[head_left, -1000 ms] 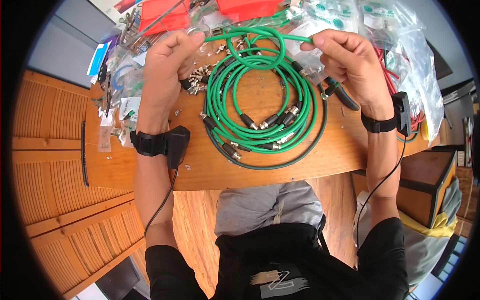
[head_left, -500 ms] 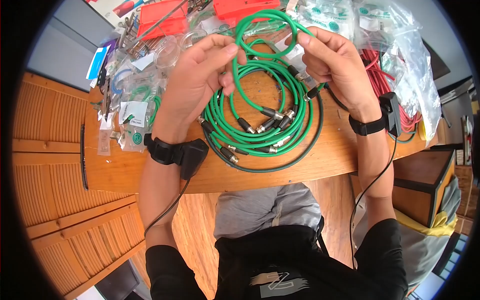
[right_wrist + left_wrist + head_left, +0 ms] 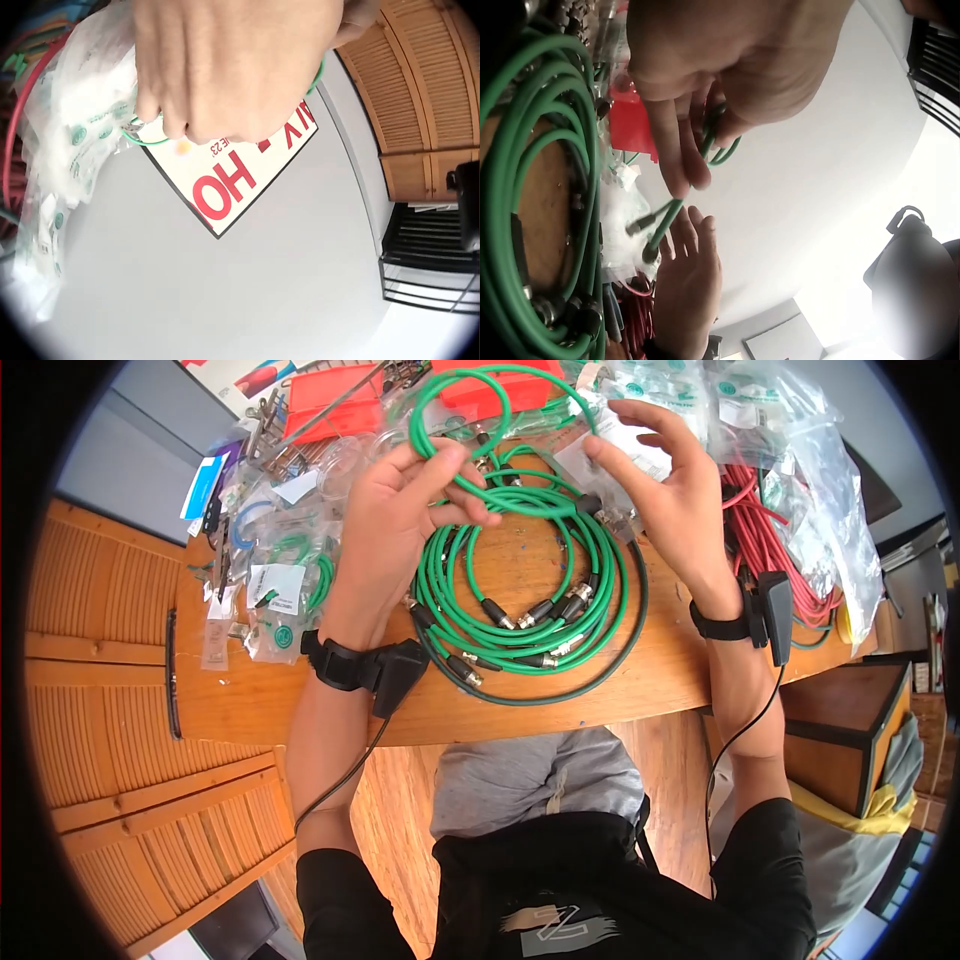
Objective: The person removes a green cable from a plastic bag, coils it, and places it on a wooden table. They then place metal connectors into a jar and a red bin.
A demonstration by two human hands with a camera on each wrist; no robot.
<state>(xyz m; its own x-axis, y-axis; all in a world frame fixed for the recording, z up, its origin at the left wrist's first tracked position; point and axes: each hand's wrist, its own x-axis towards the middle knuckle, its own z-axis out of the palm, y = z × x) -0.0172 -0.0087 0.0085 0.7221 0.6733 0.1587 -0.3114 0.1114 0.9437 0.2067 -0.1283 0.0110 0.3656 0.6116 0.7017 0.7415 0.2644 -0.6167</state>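
Observation:
In the head view the left hand (image 3: pixel 400 505) pinches a small coiled green cable (image 3: pixel 507 405) between thumb and fingers, above the coil's lower part. One strand arcs over to the right hand (image 3: pixel 680 500), whose thumb and fingers are spread beside it; whether they touch is unclear. Below lies a large coil of green cables (image 3: pixel 430 575) with black-and-silver connectors (image 3: pixel 466 668). From the left wrist, the left hand (image 3: pixel 727 60) grips the cable, two connector ends (image 3: pixel 651 251) hanging near the right hand (image 3: pixel 690 289). The right wrist view shows the right hand's back (image 3: pixel 232 67), hiding its fingertips partly.
Red trays (image 3: pixel 335 402) and clear plastic bags (image 3: pixel 745 410) crowd the back of the wooden table (image 3: pixel 250 705). Red cables (image 3: pixel 775 550) lie at the right, small bagged parts (image 3: pixel 275 595) at the left. A dark cable (image 3: pixel 600 685) rings the big coil.
The hands first held the cable between them; the loop then rose and shifted left with the left hand. The right hand's fingers have spread from their grip on the cable.

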